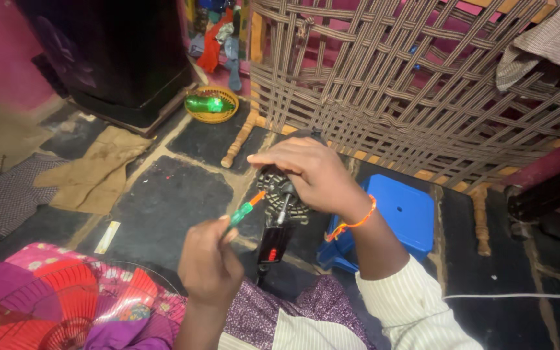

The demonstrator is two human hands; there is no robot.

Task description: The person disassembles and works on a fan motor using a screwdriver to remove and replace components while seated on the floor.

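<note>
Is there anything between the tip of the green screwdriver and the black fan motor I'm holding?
Nothing visible. The left hand holds the green screwdriver with its orange tip pointing at the black fan motor, and the gap between them looks open. The right hand grips the motor from above, to the right of the tip's path.

Right hand (312,174) is covering the top of the black motor (282,198). Screwdriver (246,209) handle is hiding inside left hand (209,262). Red fan guard (66,304) is running off the bottom-left edge.

Green-orange screwdriver (246,209), blue stool (404,217), red fan grille (66,304), seemingly black motor (283,194).
</note>
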